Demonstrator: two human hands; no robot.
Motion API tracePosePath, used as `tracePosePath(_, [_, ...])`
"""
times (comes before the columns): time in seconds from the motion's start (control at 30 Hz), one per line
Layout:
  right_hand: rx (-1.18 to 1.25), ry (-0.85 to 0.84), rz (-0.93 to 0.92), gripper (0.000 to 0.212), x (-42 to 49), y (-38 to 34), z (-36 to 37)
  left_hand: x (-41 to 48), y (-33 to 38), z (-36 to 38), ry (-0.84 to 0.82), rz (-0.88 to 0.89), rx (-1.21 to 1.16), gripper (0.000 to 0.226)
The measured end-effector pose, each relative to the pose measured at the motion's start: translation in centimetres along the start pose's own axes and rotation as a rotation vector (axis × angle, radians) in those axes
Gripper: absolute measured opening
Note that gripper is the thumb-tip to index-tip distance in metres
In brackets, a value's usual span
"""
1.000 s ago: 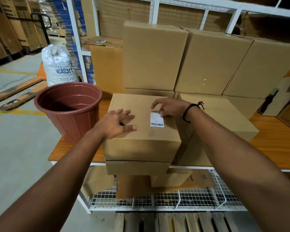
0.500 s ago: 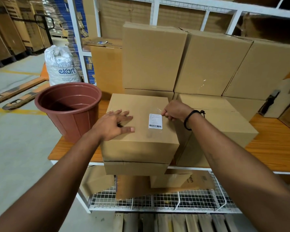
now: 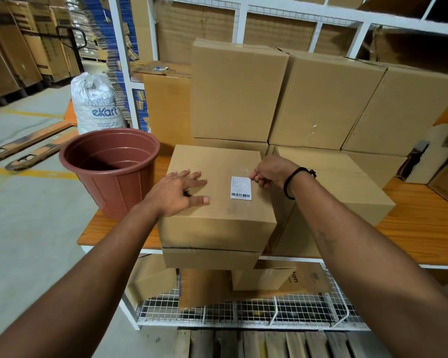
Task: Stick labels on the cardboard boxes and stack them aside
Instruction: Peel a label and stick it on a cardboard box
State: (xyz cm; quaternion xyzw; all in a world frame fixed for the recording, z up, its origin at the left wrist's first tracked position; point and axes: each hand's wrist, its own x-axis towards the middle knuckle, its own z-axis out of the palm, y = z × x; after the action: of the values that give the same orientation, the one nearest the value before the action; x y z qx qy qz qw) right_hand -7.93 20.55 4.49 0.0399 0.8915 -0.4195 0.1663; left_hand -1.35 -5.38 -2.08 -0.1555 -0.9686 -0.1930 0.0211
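Head view shows the labelled box [image 3: 217, 200] directly under both hands, in front of the person at the near edge of the wooden shelf [image 3: 424, 236]; it sits on top of another box [image 3: 210, 258], slightly turned so its near right corner points toward the right forearm; the left hand [image 3: 176, 193] lies flat on the left part of the lid, fingers spread and thumb out, pressing down and holding nothing; the right hand [image 3: 272, 171] is at the far right edge of the lid, fingers curled in as a loose fist; I cannot tell if it pinches some backing paper or is empty; the label [image 3: 241, 188] lies flat on the lid between the two hands, just beside the right hand's knuckles and clearly apart from the left fingertips; its long side runs away from the person, with the barcode at the near end; so the right hand is the nearer one to the label, and the left hand is the one that steadies the box; in my judgement the sticking is nearly done, and what is left is to rub the label down and then lift the box aside; for the lift both hands must go to opposite sides of the box; the red bucket [image 3: 111, 169] stands just left of the left hand, and more cardboard boxes [image 3: 321, 99] are stacked beyond both hands.
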Motion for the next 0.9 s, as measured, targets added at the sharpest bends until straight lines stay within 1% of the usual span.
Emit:
tracePosePath(0.07, [0.027, -0.024, 0.017, 0.038, -0.2, -0.1, -0.3, -0.2, 0.0, 0.0, -0.005, 0.005, -0.005, 0.117])
tracePosePath(0.13, [0.043, -0.033, 0.031, 0.037, -0.4, -0.1, -0.3, -0.3, 0.1, 0.1, -0.008, 0.001, -0.005, 0.107])
tracePosePath(0.27, [-0.017, 0.007, 0.034, 0.037, -0.5, -0.5, 0.1, -0.2, 0.2, 0.0, -0.010, -0.008, -0.004, 0.091])
tracePosePath(0.4, [-0.078, 0.021, 0.018, 0.033, -0.2, -0.9, 0.3, -0.3, 0.1, -0.1, -0.021, 0.001, -0.002, 0.095])
tracePosePath(0.43, [-0.108, 0.025, 0.009, 0.029, -0.2, -1.0, 0.4, -0.2, 0.1, -0.1, -0.020, -0.001, 0.001, 0.093])
tracePosePath(0.5, [-0.241, 0.026, -0.018, 0.020, -0.3, -1.3, 0.9, -0.1, 0.2, -0.1, -0.019, -0.007, 0.002, 0.084])
tracePosePath(0.53, [-0.330, 0.038, -0.034, 0.023, -0.3, -1.5, 1.3, 0.0, 0.2, -0.1, -0.021, -0.010, -0.001, 0.082])
tracePosePath(0.6, [-0.466, 0.100, -0.059, 0.034, -0.3, -1.7, 1.9, 0.0, 0.1, -0.1, -0.022, -0.016, -0.011, 0.089])
tracePosePath(0.63, [-0.491, 0.129, -0.062, 0.035, 0.0, -1.6, 2.1, 0.0, 0.1, -0.1, -0.020, -0.017, -0.013, 0.091])
tracePosePath(0.73, [-0.413, 0.179, -0.038, 0.035, 0.5, -1.2, 2.4, -0.1, 0.2, 0.0, -0.010, -0.012, -0.010, 0.087])
tracePosePath(0.77, [-0.383, 0.178, -0.032, 0.035, 0.4, -1.2, 2.3, -0.1, 0.2, 0.0, -0.012, -0.012, -0.010, 0.091])
tracePosePath(0.83, [-0.352, 0.169, -0.025, 0.034, 0.1, -1.1, 2.0, -0.1, 0.1, 0.0, -0.010, -0.004, -0.007, 0.106])
tracePosePath(0.9, [-0.357, 0.167, -0.022, 0.033, -0.2, -1.1, 1.7, -0.2, 0.0, 0.1, -0.004, 0.001, -0.001, 0.111])
